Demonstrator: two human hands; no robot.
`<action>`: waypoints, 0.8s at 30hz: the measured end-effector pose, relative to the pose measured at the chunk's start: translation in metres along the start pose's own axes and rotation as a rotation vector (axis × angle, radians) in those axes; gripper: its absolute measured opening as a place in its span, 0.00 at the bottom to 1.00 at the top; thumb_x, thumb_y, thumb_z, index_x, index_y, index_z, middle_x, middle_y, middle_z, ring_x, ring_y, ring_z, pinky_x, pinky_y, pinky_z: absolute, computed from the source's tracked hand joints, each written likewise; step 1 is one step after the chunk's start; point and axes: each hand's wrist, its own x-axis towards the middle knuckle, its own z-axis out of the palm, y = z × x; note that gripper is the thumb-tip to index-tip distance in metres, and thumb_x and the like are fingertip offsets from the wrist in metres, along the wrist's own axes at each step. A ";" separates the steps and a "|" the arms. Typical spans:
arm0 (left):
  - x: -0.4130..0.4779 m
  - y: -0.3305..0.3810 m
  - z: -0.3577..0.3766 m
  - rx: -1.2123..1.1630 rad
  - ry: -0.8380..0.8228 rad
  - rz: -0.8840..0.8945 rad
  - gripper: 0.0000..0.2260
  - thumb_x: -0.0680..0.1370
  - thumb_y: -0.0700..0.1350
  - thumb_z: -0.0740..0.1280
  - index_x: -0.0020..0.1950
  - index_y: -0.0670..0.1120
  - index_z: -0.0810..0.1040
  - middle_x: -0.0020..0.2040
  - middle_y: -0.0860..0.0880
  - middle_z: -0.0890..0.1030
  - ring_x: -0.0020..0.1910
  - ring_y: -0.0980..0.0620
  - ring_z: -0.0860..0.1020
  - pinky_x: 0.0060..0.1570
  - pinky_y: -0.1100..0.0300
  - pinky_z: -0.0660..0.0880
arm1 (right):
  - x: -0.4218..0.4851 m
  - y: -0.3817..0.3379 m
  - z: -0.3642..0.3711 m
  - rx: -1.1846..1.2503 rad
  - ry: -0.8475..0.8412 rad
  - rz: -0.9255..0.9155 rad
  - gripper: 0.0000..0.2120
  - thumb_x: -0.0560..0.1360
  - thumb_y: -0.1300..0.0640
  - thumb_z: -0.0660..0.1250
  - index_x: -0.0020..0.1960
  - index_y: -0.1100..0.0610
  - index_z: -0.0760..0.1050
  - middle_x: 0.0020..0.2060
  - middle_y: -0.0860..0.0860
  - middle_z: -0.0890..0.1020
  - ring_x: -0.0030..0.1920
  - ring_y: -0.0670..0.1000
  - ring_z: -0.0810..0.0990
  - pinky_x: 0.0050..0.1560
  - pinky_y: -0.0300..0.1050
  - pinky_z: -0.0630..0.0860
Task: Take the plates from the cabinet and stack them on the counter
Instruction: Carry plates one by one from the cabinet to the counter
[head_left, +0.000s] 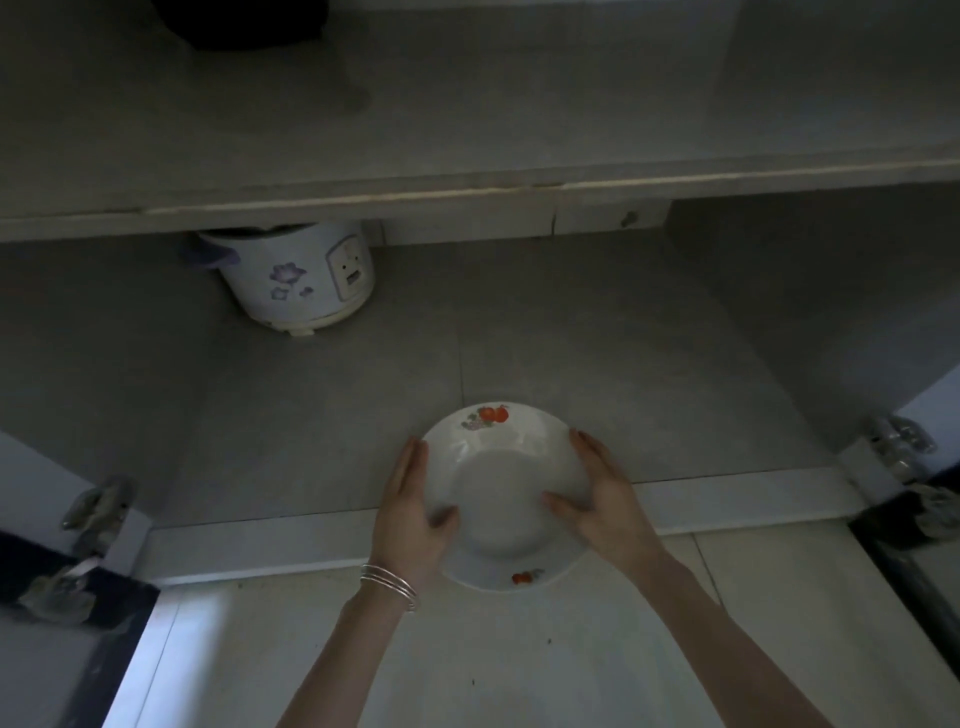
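Observation:
A white plate (498, 483) with small orange fruit prints on its rim is held over the front edge of the lower cabinet shelf (571, 374). My left hand (413, 512) grips its left rim, thumb lying on the inside. My right hand (605, 499) grips the right rim the same way. Thin silver bangles circle my left wrist. I cannot tell whether the plate's far edge touches the shelf. No other plates show in the cabinet.
A white rice cooker (301, 275) with purple flowers stands at the back left of the shelf, under an upper shelf (467, 200). Open doors with metal hinges (96, 506) flank both sides. Pale tiled floor (519, 649) lies below.

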 end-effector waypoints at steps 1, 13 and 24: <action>0.000 0.001 0.002 -0.034 0.018 -0.013 0.35 0.65 0.41 0.68 0.71 0.38 0.62 0.72 0.40 0.61 0.69 0.48 0.63 0.62 0.75 0.53 | 0.001 0.000 0.002 0.011 0.021 -0.007 0.38 0.67 0.55 0.73 0.72 0.60 0.58 0.70 0.59 0.63 0.67 0.56 0.66 0.59 0.28 0.54; -0.063 0.074 -0.042 -0.276 0.174 -0.058 0.28 0.65 0.48 0.61 0.64 0.41 0.71 0.65 0.50 0.69 0.64 0.61 0.67 0.63 0.74 0.61 | -0.074 -0.061 -0.040 0.261 0.189 0.150 0.32 0.64 0.48 0.69 0.66 0.49 0.66 0.59 0.48 0.72 0.57 0.45 0.72 0.56 0.35 0.66; -0.129 0.320 -0.244 -0.320 0.221 -0.344 0.25 0.65 0.43 0.66 0.61 0.57 0.73 0.56 0.69 0.75 0.55 0.68 0.72 0.51 0.79 0.66 | -0.185 -0.294 -0.223 0.285 0.252 0.361 0.24 0.68 0.60 0.73 0.61 0.49 0.71 0.58 0.48 0.77 0.56 0.39 0.74 0.57 0.31 0.70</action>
